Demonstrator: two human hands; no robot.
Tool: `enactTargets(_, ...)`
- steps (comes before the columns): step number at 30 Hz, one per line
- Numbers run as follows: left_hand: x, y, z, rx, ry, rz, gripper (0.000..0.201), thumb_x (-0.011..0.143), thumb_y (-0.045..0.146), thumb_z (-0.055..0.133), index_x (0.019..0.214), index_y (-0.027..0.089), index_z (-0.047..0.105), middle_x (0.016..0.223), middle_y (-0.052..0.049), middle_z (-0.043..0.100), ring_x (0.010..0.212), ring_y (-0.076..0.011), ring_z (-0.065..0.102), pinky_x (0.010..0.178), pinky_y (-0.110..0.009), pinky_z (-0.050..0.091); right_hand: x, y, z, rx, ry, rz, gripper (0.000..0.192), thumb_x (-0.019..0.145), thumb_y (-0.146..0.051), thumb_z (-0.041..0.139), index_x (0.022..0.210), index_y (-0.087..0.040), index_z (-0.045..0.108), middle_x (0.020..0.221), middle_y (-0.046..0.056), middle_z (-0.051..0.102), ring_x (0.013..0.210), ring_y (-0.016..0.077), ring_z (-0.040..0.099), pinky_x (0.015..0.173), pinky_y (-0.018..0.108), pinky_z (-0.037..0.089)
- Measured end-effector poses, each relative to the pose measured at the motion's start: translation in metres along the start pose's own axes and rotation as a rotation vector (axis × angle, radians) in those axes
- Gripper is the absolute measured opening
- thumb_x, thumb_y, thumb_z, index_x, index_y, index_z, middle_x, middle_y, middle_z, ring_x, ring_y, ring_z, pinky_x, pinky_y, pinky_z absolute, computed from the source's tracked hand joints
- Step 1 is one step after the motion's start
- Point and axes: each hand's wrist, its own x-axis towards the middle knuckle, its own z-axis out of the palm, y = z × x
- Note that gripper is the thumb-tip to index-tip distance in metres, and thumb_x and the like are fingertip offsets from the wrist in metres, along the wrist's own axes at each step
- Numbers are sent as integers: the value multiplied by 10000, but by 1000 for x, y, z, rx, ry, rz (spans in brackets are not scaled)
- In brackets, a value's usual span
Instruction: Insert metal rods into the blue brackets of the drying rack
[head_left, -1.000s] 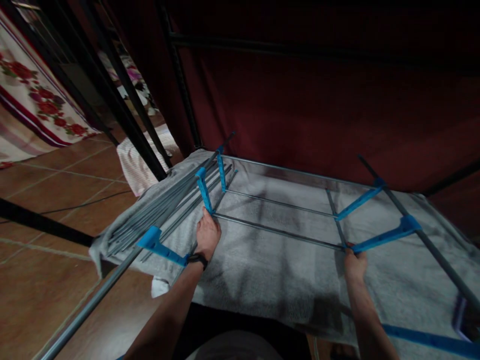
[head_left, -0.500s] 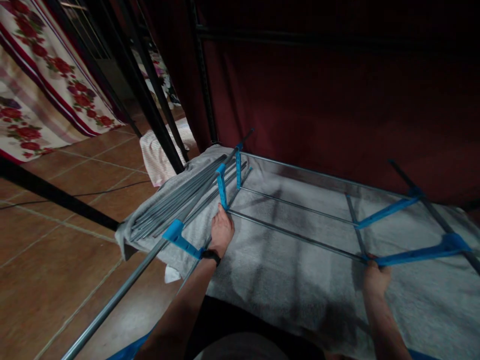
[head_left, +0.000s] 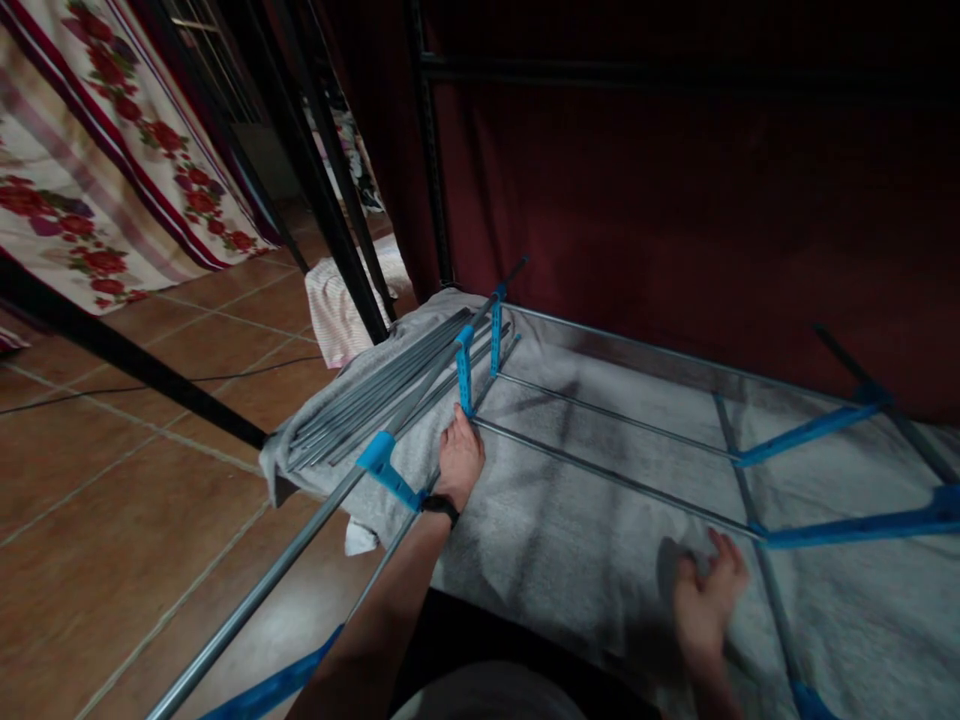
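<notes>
A folding drying rack (head_left: 600, 475) of grey metal rods and blue plastic brackets lies flat on a grey towel (head_left: 570, 560). My left hand (head_left: 459, 460) grips the rack at the left end of a cross rod, just below a blue bracket (head_left: 464, 380). A black band sits on that wrist. My right hand (head_left: 705, 600) hovers over the towel with fingers spread, holding nothing, a little left of the rack's right rail (head_left: 765, 560). Folded grey rods (head_left: 375, 395) lie bundled at the rack's left side.
A dark red fabric wall (head_left: 675, 220) with black poles rises behind the towel. Black poles (head_left: 330, 210) slant at the left over brown floor tiles (head_left: 112, 520). A floral cloth (head_left: 97, 170) hangs at far left. A pink-white cloth (head_left: 341, 300) lies on the floor beside the towel.
My right hand has let go of the rack's right joint and drawn back with open fingers. The view has swung left. My left hand keeps its grip.
</notes>
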Motion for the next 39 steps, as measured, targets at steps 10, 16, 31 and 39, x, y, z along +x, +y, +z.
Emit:
enactTargets(10,-25,24,-40,25,1,-85,654,918,200,439,1555,71,367,1556,-249,452,1413,-410,448,1149,-616,362,-34,-30,34,-301,-377,-472,462,973,-225,324,1400,-167,490,1360,155,605,1257,295,557,1135,519,342)
enactTargets(16,-34,76,-85,-70,-23,104,451,956,242,464,1374,132,593,1478,-201,553,1340,-361,525,1074,-536,467,-33,-34,33,-322,-364,-485,467,955,-201,346,1395,-164,498,1361,148,613,1245,288,569,1130,500,345)
enactTargets(31,155,201,-232,-224,191,554,336,1021,229,385,1234,108,614,1356,-183,584,1228,-287,571,995,-438,488,-31,-30,33,-260,-364,-520,453,965,-199,338,1390,-210,494,1364,117,614,1220,263,573,1096,491,388)
enactTargets(39,245,78,-243,47,1,269,374,980,351,511,1101,40,680,1090,-142,704,1049,-255,674,936,-413,523,-32,-30,33,-255,-357,-507,470,950,-207,363,1406,-215,479,1376,113,605,1221,262,575,1101,493,390)
